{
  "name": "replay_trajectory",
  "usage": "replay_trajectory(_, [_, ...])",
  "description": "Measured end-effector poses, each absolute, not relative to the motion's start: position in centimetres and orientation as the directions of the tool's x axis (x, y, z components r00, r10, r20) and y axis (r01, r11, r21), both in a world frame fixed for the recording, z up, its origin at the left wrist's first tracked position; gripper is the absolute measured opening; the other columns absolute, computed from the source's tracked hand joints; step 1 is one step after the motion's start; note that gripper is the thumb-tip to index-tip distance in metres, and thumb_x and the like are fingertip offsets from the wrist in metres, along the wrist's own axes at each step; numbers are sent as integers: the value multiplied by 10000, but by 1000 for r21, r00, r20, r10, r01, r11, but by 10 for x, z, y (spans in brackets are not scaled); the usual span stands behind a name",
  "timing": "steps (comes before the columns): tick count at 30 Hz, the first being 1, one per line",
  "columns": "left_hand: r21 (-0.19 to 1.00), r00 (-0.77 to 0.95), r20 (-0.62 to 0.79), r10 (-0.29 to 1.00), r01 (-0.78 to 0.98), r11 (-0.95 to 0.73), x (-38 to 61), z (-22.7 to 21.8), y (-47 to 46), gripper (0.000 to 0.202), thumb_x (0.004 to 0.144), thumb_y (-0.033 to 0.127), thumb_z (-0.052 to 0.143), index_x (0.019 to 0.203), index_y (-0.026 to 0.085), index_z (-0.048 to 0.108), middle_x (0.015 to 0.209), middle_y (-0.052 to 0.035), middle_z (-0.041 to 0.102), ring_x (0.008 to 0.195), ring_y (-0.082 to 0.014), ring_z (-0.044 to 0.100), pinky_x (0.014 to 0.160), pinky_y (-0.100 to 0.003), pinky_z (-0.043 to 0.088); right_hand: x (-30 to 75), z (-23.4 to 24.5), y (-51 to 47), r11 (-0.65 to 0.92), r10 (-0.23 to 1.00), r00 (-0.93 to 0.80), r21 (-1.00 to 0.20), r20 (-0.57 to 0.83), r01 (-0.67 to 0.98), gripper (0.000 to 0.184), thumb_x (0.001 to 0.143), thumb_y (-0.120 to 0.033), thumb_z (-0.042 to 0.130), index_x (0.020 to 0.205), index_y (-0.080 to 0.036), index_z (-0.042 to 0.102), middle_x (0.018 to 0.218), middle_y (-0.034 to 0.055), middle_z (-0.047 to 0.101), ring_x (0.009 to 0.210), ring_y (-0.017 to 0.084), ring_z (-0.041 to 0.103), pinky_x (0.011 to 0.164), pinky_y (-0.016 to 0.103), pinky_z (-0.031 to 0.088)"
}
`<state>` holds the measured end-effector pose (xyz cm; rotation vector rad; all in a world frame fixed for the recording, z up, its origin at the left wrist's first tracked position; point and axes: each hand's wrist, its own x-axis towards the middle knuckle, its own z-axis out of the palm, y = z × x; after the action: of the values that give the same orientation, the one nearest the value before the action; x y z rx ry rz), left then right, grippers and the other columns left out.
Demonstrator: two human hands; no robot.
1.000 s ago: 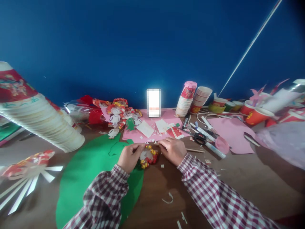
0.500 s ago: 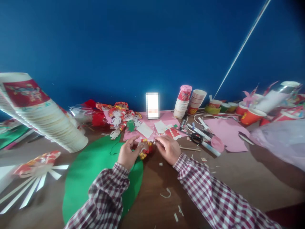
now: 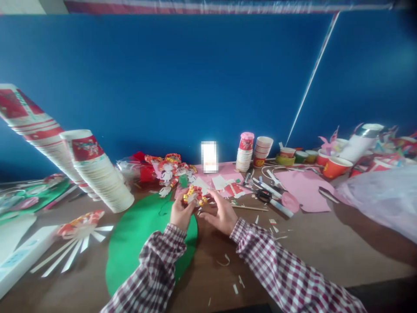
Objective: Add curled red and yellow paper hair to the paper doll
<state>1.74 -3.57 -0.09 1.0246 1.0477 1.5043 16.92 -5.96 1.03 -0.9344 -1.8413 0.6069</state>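
Note:
A small red, yellow and white paper craft piece (image 3: pixel 194 195) is held over the table, in front of the pink paper. My left hand (image 3: pixel 182 212) grips its left and lower side between thumb and fingers. On the other side, my right hand (image 3: pixel 221 212) has its thumb and fingers apart, the fingertips close to the craft's right edge. Whether they touch it I cannot tell. Under my left forearm lies a large green paper sheet (image 3: pixel 140 243) with a rounded outline.
Tall paper-cup stacks (image 3: pixel 100 174) lean at left, beside a fan-shaped cut cup (image 3: pixel 80 230). Figure cut-outs (image 3: pixel 167 171) lie behind my left hand. Scissors (image 3: pixel 264 196), markers (image 3: pixel 282 208) and pink paper (image 3: pixel 301 187) are at right. Paper scraps (image 3: pixel 235 288) litter the table.
The craft piece is raised and shows more of its red and yellow side. My right hand has opened its fingers wider. The camera view has shifted, showing more of the wall top and left side.

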Motion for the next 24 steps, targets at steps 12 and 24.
replay_trajectory(12, [945, -97, 103, 990, -300, -128, 29, -6, -54, 496, 567, 294, 712, 993, 100, 550, 907, -104, 653, 786, -187, 625, 712, -301, 492, 154, -10, -54, 488, 871, -111, -867, 478, 98, 547, 711, -213, 570, 1204, -194, 334, 1032, 71, 543, 933, 176, 552, 831, 331, 462])
replay_trajectory(24, [907, -153, 374, 915, 269, -325, 36, -1, -67, 450, 606, 202, 652, 1043, 163, 552, 929, -84, 615, 758, -166, 590, 695, -301, 488, 146, -11, -65, 454, 864, 101, -850, 494, 266, 465, 655, -142, 509, 1113, -168, 432, 1021, 72, 563, 932, 194, 544, 842, 355, 435])
